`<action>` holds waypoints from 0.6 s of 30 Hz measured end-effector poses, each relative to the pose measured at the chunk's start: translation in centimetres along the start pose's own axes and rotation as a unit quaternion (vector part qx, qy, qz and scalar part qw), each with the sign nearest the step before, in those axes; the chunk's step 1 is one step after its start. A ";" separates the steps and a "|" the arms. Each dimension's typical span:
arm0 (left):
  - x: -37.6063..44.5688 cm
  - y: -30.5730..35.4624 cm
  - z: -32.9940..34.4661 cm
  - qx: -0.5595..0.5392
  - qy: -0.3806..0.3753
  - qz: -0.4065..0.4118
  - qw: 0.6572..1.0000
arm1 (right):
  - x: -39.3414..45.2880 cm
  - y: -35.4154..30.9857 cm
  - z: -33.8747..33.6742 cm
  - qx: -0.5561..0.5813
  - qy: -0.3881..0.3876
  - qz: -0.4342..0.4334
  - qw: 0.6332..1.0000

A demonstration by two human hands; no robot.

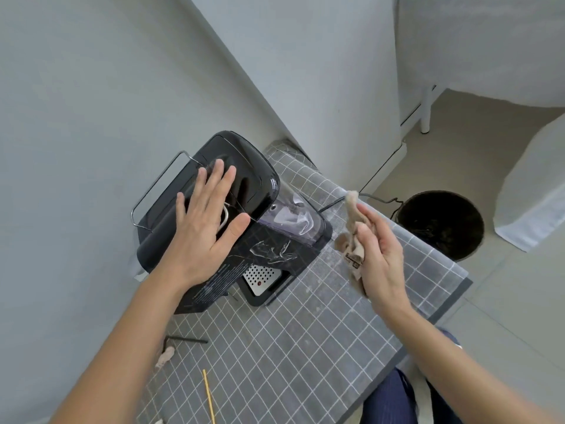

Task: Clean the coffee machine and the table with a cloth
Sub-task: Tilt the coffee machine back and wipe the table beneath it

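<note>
A black coffee machine (260, 185) stands at the far left of a table covered by a grey checked tablecloth (305, 347). My left hand (204, 228) lies flat on top of the machine, fingers spread. A clear water tank (293, 218) sits on the machine's right side and a perforated drip tray (261, 278) shows at its front. To the right of the machine, my right hand (379, 255) is raised above the table and grips a crumpled beige cloth (351, 237), which hangs from my fingers.
A black straw (186, 340), a small beige scrap (165, 356) and a yellow stick (209, 396) lie on the near left of the table. A black bin (440, 224) stands on the floor past the table's right edge. A grey wall runs along the left.
</note>
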State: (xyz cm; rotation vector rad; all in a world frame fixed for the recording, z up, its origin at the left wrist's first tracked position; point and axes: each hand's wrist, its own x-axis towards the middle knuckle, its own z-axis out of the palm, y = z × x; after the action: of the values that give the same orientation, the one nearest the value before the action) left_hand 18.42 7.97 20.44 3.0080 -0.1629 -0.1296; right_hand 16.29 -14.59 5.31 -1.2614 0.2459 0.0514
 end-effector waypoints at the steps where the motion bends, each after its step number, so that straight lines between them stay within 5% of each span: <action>1: 0.0 0.0 0.0 -0.012 -0.003 0.010 1.000 | -0.5 -1.2 1.8 0.046 0.004 -0.013 0.999; 5: -0.1 -0.1 0.1 -0.036 -0.002 0.014 0.999 | 0.5 -3.0 7.2 0.127 0.090 -0.050 0.987; 8: 0.0 -0.1 0.3 -0.042 0.003 0.012 0.999 | 3.2 -0.6 7.8 0.146 0.174 0.058 0.972; 11: 0.0 -0.1 0.4 -0.043 0.007 0.016 0.999 | 3.8 2.2 8.9 0.077 0.122 0.146 0.979; 18: 0.2 -0.2 0.3 -0.051 0.006 0.015 0.999 | 2.3 1.2 11.9 0.128 0.130 0.098 0.978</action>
State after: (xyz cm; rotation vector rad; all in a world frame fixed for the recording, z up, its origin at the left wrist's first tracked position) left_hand 18.57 8.09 20.07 2.9036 -0.1948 -0.1130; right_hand 20.15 -3.17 7.07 -0.9829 0.5850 0.0229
